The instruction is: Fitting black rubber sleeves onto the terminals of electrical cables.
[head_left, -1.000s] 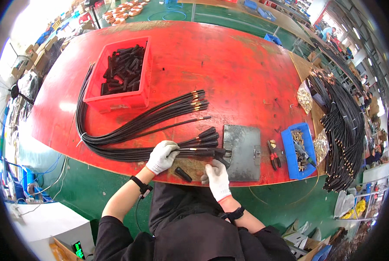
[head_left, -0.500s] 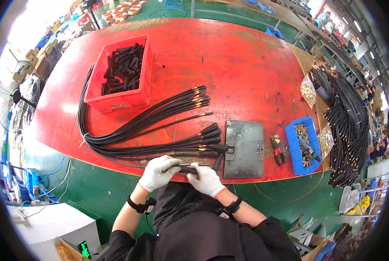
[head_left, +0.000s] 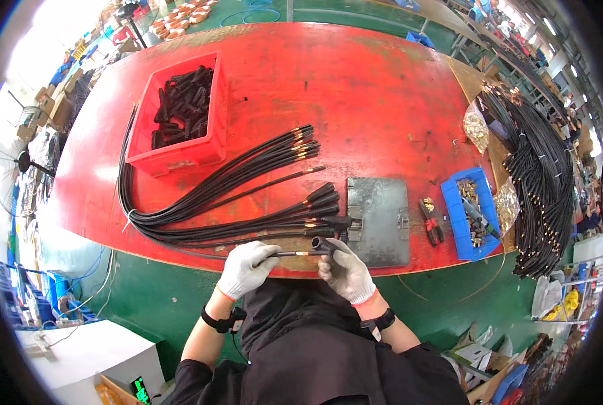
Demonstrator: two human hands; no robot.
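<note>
Both of my hands wear white gloves at the near edge of the red table (head_left: 355, 94). My left hand (head_left: 246, 267) pinches a thin black cable (head_left: 290, 254) near its brass tip. My right hand (head_left: 345, 271) holds a short black sleeve (head_left: 321, 244) at that tip, pressed up against the cable's end. Just beyond lies a bundle of black cables (head_left: 234, 202), some with black sleeves on their ends, others with bare brass tips.
A red bin (head_left: 210, 150) of black sleeves stands at the back left. A grey metal plate (head_left: 379, 219) lies right of my hands, then red-handled pliers (head_left: 431, 221) and a blue tray (head_left: 452, 202) of brass parts. A large pile of finished cables (head_left: 541, 175) hangs at the right.
My hands drew back from the bundle toward the table's near edge with one cable, then my right hand brought a black sleeve up to its tip.
</note>
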